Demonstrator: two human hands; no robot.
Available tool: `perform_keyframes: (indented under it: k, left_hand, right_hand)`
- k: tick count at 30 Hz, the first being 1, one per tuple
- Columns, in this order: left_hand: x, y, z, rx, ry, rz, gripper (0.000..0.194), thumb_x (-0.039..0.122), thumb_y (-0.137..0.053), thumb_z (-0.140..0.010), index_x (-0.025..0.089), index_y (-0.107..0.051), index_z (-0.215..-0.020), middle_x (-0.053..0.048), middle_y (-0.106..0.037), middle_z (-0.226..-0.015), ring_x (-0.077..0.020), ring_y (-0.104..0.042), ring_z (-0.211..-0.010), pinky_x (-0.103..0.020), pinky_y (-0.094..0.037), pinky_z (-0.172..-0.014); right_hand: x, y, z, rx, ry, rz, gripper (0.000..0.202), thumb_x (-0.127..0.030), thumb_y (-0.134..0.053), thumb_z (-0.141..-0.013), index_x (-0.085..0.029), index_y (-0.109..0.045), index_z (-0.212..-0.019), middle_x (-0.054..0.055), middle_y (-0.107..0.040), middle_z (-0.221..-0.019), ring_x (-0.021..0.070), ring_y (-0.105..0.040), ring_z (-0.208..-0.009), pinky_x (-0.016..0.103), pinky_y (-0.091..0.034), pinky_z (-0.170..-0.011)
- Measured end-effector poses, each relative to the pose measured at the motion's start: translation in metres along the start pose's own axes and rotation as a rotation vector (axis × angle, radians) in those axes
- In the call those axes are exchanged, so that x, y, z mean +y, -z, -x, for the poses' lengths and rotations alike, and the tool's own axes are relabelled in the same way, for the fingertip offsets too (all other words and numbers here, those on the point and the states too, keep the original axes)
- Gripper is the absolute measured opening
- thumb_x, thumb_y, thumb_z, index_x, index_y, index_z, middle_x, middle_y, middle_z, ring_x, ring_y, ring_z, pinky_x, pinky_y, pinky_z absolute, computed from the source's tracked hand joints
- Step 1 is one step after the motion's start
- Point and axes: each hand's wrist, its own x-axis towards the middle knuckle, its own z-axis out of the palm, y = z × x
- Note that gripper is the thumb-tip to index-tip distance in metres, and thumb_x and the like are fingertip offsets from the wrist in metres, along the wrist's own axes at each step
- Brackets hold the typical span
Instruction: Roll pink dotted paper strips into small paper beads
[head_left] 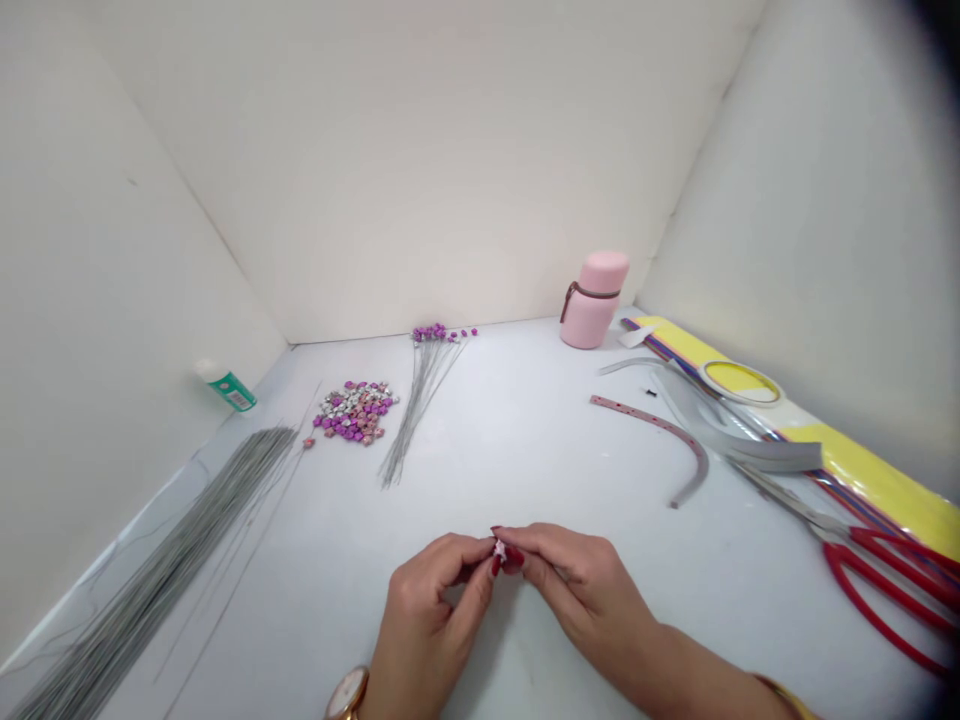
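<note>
My left hand [441,592] and my right hand [585,582] meet at the front middle of the table. Between their pinched fingertips is a small pale pink paper star [500,548], partly covered by the fingers. Beyond them lies a pile of purple, pink and silver paper stars [356,412]. To its right rests a bunch of thin wires tipped with purple stars [424,400]. One pink star [308,443] sits beside the pile, close to a loose wire.
A thick bundle of grey wires [187,540] lies at left, near a white-and-green glue bottle [232,388]. A pink flask [595,300] stands at the back. On the right are a curved paper strip [660,425], a tape roll [741,382], yellow paper packs [862,470] and red-handled scissors [840,545].
</note>
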Motion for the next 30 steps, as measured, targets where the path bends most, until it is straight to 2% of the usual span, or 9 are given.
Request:
perform_keyframes:
  k: [6, 14, 19, 23, 27, 30]
  left_hand:
    - [-0.0021, -0.0016, 0.0, 0.014, 0.036, 0.014, 0.016, 0.013, -0.052, -0.079, 0.019, -0.064, -0.087, -0.002, -0.067, -0.077, -0.0136, -0.063, -0.07, -0.021, -0.051, -0.062]
    - [-0.0026, -0.0005, 0.0006, 0.019, -0.013, 0.008, 0.02, 0.011, -0.05, -0.08, 0.021, -0.063, -0.092, -0.003, -0.068, -0.081, -0.0135, -0.063, -0.073, -0.022, -0.051, -0.066]
    - [-0.0055, -0.0041, -0.0006, 0.008, 0.098, 0.064, 0.017, 0.015, -0.05, -0.08, 0.021, -0.065, -0.088, -0.002, -0.069, -0.077, -0.014, -0.064, -0.07, -0.022, -0.052, -0.064]
    - [-0.0027, -0.0062, -0.0004, -0.004, 0.161, 0.16, 0.017, 0.016, -0.053, -0.079, 0.02, -0.063, -0.092, -0.003, -0.069, -0.082, -0.0146, -0.065, -0.074, -0.023, -0.054, -0.067]
    - [0.0001, -0.0052, 0.0006, 0.006, 0.109, 0.118, 0.017, 0.013, -0.053, -0.078, 0.019, -0.063, -0.09, -0.003, -0.067, -0.08, -0.014, -0.064, -0.072, -0.022, -0.053, -0.065]
    - [-0.0006, -0.0042, 0.0001, 0.037, 0.053, 0.048, 0.018, 0.012, -0.051, -0.079, 0.02, -0.064, -0.089, -0.003, -0.067, -0.079, -0.0142, -0.063, -0.072, -0.022, -0.052, -0.063]
  right_hand:
    - [-0.0013, -0.0013, -0.0001, 0.042, -0.024, 0.033, 0.02, -0.011, -0.049, -0.081, -0.019, -0.063, -0.092, 0.003, -0.069, -0.082, 0.0136, -0.063, -0.074, 0.022, -0.05, -0.067]
    - [-0.0005, -0.0003, -0.0005, 0.009, -0.03, -0.004, 0.025, -0.015, -0.046, -0.083, -0.022, -0.059, -0.103, 0.002, -0.069, -0.09, 0.014, -0.063, -0.079, 0.023, -0.051, -0.072]
    - [0.0013, -0.0014, -0.0013, 0.007, -0.038, -0.011, 0.021, -0.015, -0.047, -0.082, -0.022, -0.063, -0.095, 0.001, -0.069, -0.082, 0.0138, -0.063, -0.072, 0.023, -0.051, -0.066]
    - [0.0012, -0.0019, -0.0017, -0.001, -0.15, -0.078, 0.018, -0.015, -0.048, -0.082, -0.021, -0.064, -0.089, 0.0, -0.067, -0.075, 0.0127, -0.062, -0.067, 0.021, -0.049, -0.062]
    - [0.0017, -0.0028, -0.0027, -0.022, -0.236, -0.171, 0.016, -0.018, -0.048, -0.084, -0.02, -0.063, -0.086, 0.0, -0.065, -0.07, 0.0126, -0.061, -0.065, 0.021, -0.049, -0.06]
    - [0.0014, -0.0033, -0.0027, -0.041, -0.214, -0.169, 0.017, -0.016, -0.048, -0.083, -0.022, -0.062, -0.09, 0.0, -0.066, -0.077, 0.0135, -0.061, -0.071, 0.022, -0.049, -0.065]
